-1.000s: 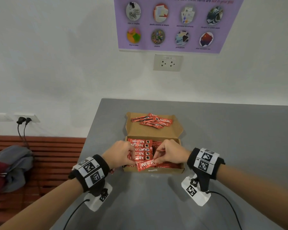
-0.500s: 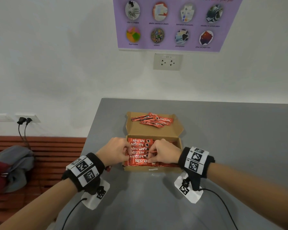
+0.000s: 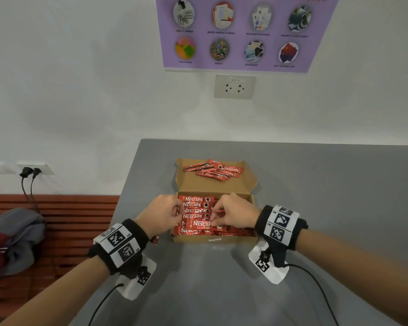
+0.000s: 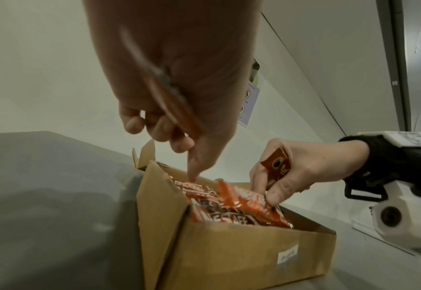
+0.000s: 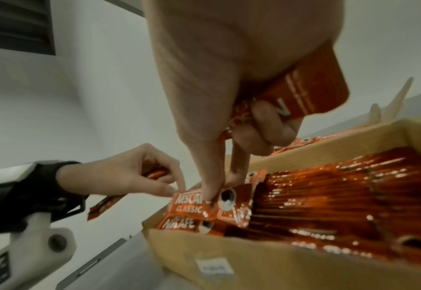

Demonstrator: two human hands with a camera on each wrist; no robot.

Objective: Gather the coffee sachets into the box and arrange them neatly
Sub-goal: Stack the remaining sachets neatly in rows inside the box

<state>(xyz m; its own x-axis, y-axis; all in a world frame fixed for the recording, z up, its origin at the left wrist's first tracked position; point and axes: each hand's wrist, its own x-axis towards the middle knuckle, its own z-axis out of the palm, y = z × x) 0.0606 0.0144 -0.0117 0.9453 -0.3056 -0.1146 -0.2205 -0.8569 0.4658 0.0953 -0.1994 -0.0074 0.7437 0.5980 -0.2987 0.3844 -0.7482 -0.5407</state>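
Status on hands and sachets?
Left hand and right hand each grip a spare sachet, fingertips on box stack. Loose sachets on lid flap. Nothing blocking.

We read "NESCAFE CLASSIC" on the red sachet (image 5: 205, 204) under our right fingertips (image 5: 208, 193), "NESCAFE" on the sachets (image 3: 193, 204) between our hands; poster (image 3: 243, 31) captions stay illegible.

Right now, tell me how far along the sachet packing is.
Done: most sachets already lie in the box, labels up in a row on its left. In hand: the left hand and right hand each grip a spare sachet while their fingertips press the top sachets level. Left: the loose pile on the open lid, plus both held spares.
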